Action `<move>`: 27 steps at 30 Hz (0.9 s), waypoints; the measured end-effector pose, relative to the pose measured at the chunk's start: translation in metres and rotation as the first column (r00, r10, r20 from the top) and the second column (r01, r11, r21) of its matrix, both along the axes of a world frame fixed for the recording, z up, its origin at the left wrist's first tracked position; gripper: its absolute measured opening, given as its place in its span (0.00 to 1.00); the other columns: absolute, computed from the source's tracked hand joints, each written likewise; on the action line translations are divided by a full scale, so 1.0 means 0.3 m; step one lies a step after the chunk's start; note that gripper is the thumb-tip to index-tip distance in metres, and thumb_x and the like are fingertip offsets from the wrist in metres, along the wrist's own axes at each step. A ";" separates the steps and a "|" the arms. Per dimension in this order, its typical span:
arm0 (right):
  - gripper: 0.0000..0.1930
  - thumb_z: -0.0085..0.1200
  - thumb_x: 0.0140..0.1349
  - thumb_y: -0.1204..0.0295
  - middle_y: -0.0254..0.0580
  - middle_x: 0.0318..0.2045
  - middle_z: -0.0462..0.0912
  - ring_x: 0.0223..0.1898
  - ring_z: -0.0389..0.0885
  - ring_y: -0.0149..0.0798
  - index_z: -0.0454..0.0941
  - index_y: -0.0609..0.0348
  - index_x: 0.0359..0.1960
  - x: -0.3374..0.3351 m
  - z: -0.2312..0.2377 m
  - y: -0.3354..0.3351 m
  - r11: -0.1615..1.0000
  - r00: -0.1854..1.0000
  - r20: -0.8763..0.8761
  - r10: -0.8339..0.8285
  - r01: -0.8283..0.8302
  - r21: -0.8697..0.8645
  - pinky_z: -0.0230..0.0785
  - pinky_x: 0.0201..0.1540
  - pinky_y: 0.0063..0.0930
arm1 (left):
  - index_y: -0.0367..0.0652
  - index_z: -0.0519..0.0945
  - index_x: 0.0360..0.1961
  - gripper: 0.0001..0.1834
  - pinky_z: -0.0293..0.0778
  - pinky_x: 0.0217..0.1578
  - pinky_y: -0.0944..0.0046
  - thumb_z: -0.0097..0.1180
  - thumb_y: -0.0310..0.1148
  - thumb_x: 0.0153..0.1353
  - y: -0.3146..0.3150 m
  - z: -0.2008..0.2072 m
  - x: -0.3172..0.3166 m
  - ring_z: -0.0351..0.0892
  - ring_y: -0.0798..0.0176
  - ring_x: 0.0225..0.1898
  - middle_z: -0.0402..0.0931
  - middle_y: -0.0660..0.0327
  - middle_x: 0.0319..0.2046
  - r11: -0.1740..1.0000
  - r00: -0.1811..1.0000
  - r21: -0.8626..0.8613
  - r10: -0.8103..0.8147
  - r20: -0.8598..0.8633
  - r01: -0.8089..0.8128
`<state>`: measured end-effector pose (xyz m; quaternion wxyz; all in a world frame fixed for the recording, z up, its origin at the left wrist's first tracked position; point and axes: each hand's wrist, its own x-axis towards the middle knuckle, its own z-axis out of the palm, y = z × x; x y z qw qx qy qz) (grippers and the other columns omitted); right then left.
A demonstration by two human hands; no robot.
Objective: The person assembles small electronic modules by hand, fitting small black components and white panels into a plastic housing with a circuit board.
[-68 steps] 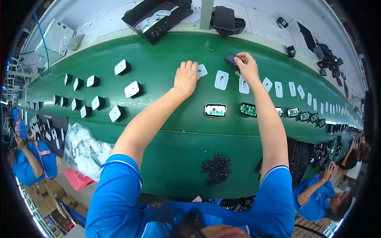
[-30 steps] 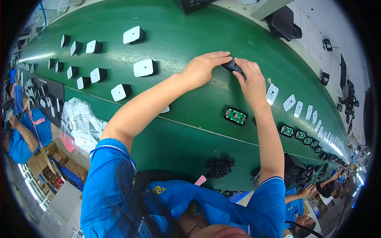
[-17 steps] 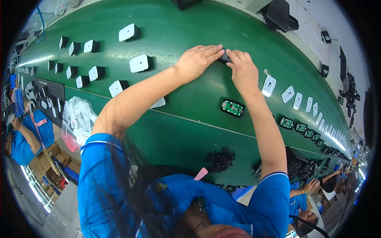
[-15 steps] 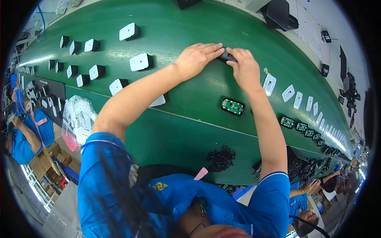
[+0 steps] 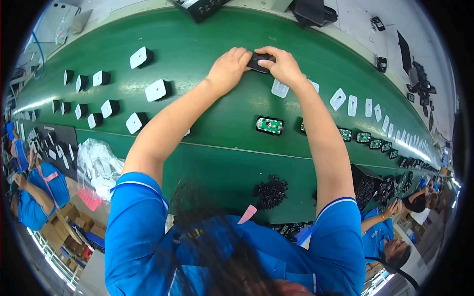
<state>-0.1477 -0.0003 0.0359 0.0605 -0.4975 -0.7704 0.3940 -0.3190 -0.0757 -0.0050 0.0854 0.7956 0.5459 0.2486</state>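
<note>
Both my hands meet on a small black housing [image 5: 257, 62] far out on the green conveyor belt [image 5: 207, 29]. My left hand [image 5: 228, 69] presses its fingertips against the housing's left side. My right hand [image 5: 284, 65] grips it from the right, thumb and fingers curled over it. Just below my right hand lies a white flat cover [image 5: 279, 89]. Nearer to me sits a black tray with a green circuit board [image 5: 269, 125].
Several white-faced black boxes [image 5: 157, 90] stand on the belt's left part. A row of white covers [image 5: 352, 105] and green boards [image 5: 375, 143] runs right. A pile of small black parts [image 5: 271, 190] lies near me. Other people in blue sit left [image 5: 34, 192] and right [image 5: 390, 241].
My hands have moved together on the black housing, from apart to both gripping it. The view has tilted, and the belt's items have shifted left.
</note>
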 end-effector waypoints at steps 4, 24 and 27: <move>0.17 0.57 0.60 0.66 0.45 0.38 0.84 0.38 0.80 0.38 0.78 0.54 0.50 0.032 -0.040 -0.013 0.987 0.976 -0.191 -0.106 0.080 -0.139 0.71 0.44 0.31 | 0.38 0.75 0.45 0.17 0.72 0.45 0.55 0.59 0.32 0.53 0.007 0.030 -0.012 0.74 0.50 0.45 0.75 0.54 0.41 0.998 0.993 -0.066 0.031 0.118 -0.024; 0.26 0.63 0.50 0.72 0.46 0.45 0.73 0.48 0.72 0.47 0.71 0.58 0.53 0.255 0.048 -0.541 0.953 0.996 -0.043 0.080 -0.064 0.296 0.69 0.49 0.40 | 0.35 0.69 0.43 0.21 0.78 0.33 0.54 0.55 0.43 0.62 -0.085 0.141 -0.112 0.81 0.49 0.34 0.79 0.49 0.34 0.873 0.925 -0.352 0.236 -0.299 -0.337; 0.20 0.61 0.52 0.73 0.49 0.43 0.73 0.48 0.73 0.48 0.73 0.61 0.48 0.311 0.100 -0.466 0.943 0.931 -0.298 -0.211 0.274 0.190 0.67 0.52 0.35 | 0.37 0.73 0.44 0.20 0.75 0.35 0.53 0.59 0.42 0.59 -0.081 0.249 0.047 0.79 0.47 0.35 0.78 0.50 0.37 0.919 0.933 -0.186 0.360 0.030 -0.348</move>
